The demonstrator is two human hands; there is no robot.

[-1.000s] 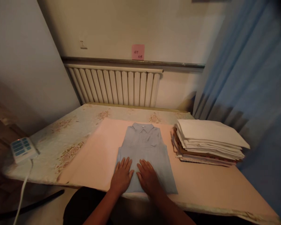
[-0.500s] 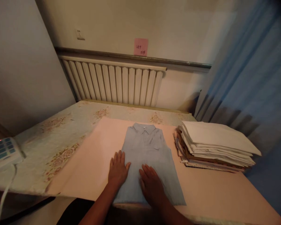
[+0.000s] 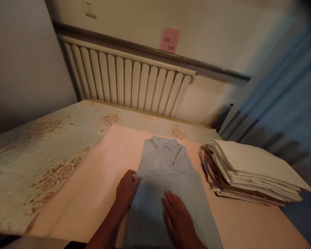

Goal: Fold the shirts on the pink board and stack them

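Face up, the shirt (image 3: 154, 197) lies at the lower centre of the frame, its collar pointing toward the top. At its left edge, the left hand (image 3: 125, 188) has thumb and fingers pinched on the fabric, its forearm slanting up from the bottom of the frame. The right hand (image 3: 178, 216) rests palm down on the shirt's front, lower centre, fingers straight, close together and gripping nothing, pointing to the upper left. Beneath the shirt spreads a pink sheet (image 3: 98, 193); on its right side sits a stack (image 3: 259, 169). Floral cloth (image 3: 57, 138) fills the left, with a radiator (image 3: 129, 79) above.
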